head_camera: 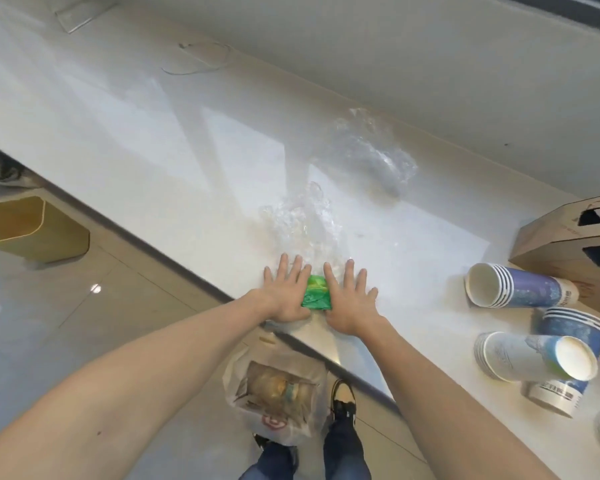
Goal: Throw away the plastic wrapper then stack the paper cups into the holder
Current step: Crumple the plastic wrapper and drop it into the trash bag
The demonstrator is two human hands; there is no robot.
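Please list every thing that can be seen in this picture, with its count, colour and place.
plastic wrapper: one, clear with a green end, on the counter beyond the hands
paper cups: three short stacks, blue and white, lying or tilted at the counter's right end; one more cup is cut off at the right edge
cardboard holder: one, brown, far right of the counter
counter: one, white
bin: one, yellow, on the floor at left
plastic bag: one, translucent, on the floor near the feet
left hand: flat, open, on the wrapper's green end
right hand: flat, open, beside it
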